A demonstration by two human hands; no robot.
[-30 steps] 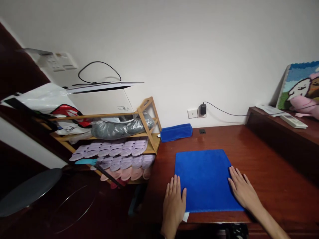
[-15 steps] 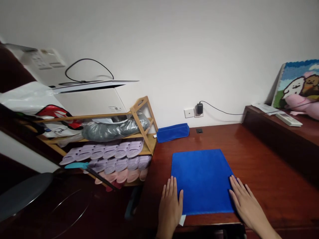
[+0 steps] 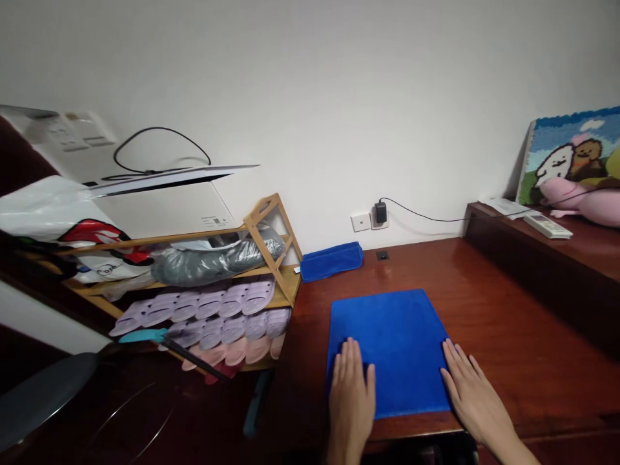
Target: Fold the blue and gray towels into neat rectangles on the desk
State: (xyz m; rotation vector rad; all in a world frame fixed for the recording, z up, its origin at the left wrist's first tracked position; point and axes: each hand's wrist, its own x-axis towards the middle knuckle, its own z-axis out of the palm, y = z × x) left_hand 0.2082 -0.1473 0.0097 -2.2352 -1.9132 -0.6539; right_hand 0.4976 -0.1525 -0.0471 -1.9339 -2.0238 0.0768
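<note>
A blue cloth [image 3: 397, 349] lies spread flat on the reddish-brown wooden desk [image 3: 504, 310]. My left hand [image 3: 352, 394] rests palm down over the cloth's left part, fingers stretched forward and thumb slightly apart. At the cloth's right edge, my right hand [image 3: 472, 387] lies flat with its fingertips on the border and its fingers spread. Neither hand grips anything. Farther back, by the wall, sits a folded blue cloth [image 3: 332, 261] with a small white tag at its left end.
Left of the desk stands a wooden rack [image 3: 268, 239] with purple and pink slippers, a plastic-wrapped bundle and a white box [image 3: 169, 210]. A black plug [image 3: 380, 212] trails a cable rightward to a raised shelf bearing a remote [image 3: 547, 226], pink plush [image 3: 586, 201] and picture.
My left hand has moved right, from the cloth's left edge onto its surface, and now covers the small white tag at the near edge. My right hand stays at the right edge. The view has shifted slightly.
</note>
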